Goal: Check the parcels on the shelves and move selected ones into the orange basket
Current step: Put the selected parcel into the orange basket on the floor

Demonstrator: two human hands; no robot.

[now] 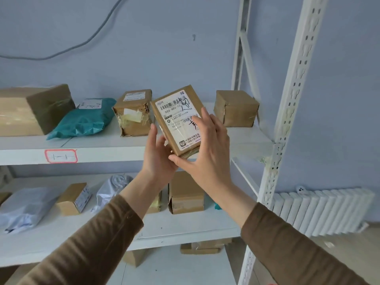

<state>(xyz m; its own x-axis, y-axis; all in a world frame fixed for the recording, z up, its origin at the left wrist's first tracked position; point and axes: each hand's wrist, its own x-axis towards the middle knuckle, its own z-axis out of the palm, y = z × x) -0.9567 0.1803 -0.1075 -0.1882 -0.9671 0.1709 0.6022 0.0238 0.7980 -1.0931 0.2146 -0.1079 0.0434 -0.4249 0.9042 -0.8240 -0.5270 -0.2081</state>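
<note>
A small cardboard parcel (176, 112) with a white shipping label and handwritten marks is held up in front of the upper shelf (102, 155), label facing me. My left hand (158, 155) grips its lower left edge from behind and below. My right hand (205, 145) holds its right side, fingers spread over the label and thumb under the bottom edge. Other parcels stand on the upper shelf: a large box (30, 110), a teal bag (86, 120), a taped box (133, 114) and a square box (235, 109). No orange basket is in view.
The lower shelf (185, 229) carries grey bags (26, 206), a small box (75, 198) and a brown box (187, 194). More boxes lie beneath. A white shelf upright (287, 112) rises on the right, with a white radiator (322, 210) behind it.
</note>
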